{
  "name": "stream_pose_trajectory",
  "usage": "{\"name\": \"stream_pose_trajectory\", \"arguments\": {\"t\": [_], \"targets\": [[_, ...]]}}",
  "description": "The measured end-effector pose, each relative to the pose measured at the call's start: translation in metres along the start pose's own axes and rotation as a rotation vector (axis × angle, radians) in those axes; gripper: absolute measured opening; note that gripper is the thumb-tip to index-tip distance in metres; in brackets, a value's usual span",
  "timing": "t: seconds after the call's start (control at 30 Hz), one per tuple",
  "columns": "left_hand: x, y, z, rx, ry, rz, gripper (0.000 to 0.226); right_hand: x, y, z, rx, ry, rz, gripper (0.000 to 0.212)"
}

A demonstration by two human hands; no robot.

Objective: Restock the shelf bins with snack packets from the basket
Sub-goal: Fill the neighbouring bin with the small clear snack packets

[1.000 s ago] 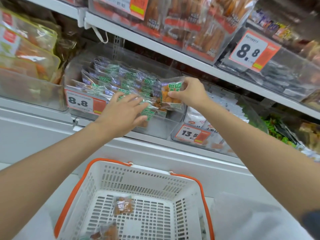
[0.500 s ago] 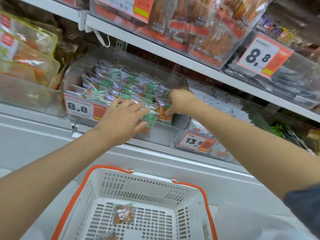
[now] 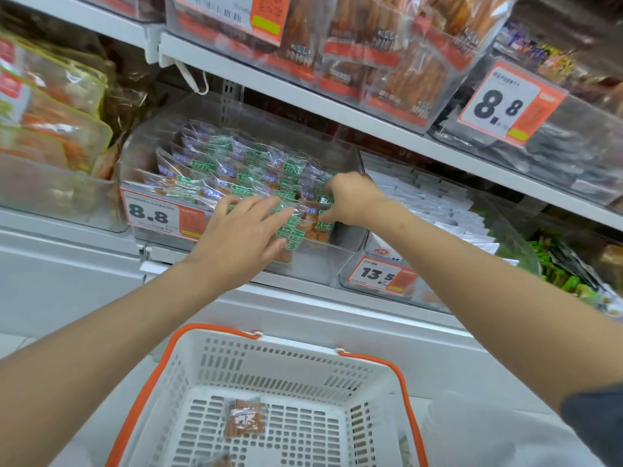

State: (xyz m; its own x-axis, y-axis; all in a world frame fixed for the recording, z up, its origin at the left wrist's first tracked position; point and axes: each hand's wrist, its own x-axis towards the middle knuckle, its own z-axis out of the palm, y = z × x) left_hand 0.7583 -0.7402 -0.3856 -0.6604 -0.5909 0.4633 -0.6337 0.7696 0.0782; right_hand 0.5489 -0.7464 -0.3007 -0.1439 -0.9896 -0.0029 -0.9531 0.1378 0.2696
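A clear shelf bin (image 3: pixel 323 267) with an 8.8 price tag holds rows of green-labelled snack packets (image 3: pixel 236 170). My left hand (image 3: pixel 241 235) lies flat with spread fingers on the front packets. My right hand (image 3: pixel 350 198) reaches into the bin's right end, fingers curled round a packet of orange snacks (image 3: pixel 313 227) standing among the others. Below, the white basket (image 3: pixel 215 335) with an orange rim holds one packet (image 3: pixel 244 421) on its floor and another (image 3: pixel 219 461) at the frame's bottom edge.
A second clear bin (image 3: pixel 381 281) tagged 13.5 sits right of the first, with white packets. Left stands a bin of orange bagged snacks (image 3: pixel 50 136). The shelf above (image 3: pixel 303 92) carries bins of sausage packs. Green packets (image 3: pixel 559 274) lie far right.
My right hand has carried its packet down from above the bin into the right end of the row. My left hand has stayed on the front packets.
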Motion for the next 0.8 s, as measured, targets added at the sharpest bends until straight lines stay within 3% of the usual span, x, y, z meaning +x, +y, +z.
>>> {"name": "stream_pose_trajectory", "arguments": {"t": [0.07, 0.17, 0.23, 0.3, 0.4, 0.63, 0.7, 0.8], "targets": [[0.0, 0.005, 0.001, -0.004, 0.098, 0.019, 0.043, -0.014, 0.001, 0.001, 0.154, 0.178, -0.022, 0.022], [-0.004, 0.015, -0.001, -0.05, 0.26, 0.059, 0.016, -0.057, -0.011, 0.011, 0.388, 0.431, -0.079, 0.017], [-0.011, 0.022, -0.001, -0.134, 0.247, 0.05, 0.006, -0.085, -0.022, 0.03, 0.507, 0.556, -0.123, 0.013], [-0.021, 0.03, 0.007, -0.232, 0.119, -0.036, 0.018, -0.108, -0.035, 0.06, 0.588, 0.581, -0.122, 0.012], [-0.04, 0.035, 0.031, -0.23, -0.172, -0.171, 0.011, -0.136, -0.056, 0.118, 0.689, 0.39, -0.035, 0.015], [-0.095, 0.025, 0.1, -0.137, -0.853, -0.289, 0.01, -0.172, -0.096, 0.282, 0.628, -0.474, -0.066, 0.036], [-0.108, 0.026, 0.115, -0.08, -0.977, -0.242, 0.017, -0.171, -0.108, 0.316, 0.591, -0.608, -0.119, 0.047], [-0.12, 0.026, 0.128, -0.031, -1.112, -0.211, 0.022, -0.164, -0.136, 0.355, 0.59, -0.663, -0.139, 0.052]]}}
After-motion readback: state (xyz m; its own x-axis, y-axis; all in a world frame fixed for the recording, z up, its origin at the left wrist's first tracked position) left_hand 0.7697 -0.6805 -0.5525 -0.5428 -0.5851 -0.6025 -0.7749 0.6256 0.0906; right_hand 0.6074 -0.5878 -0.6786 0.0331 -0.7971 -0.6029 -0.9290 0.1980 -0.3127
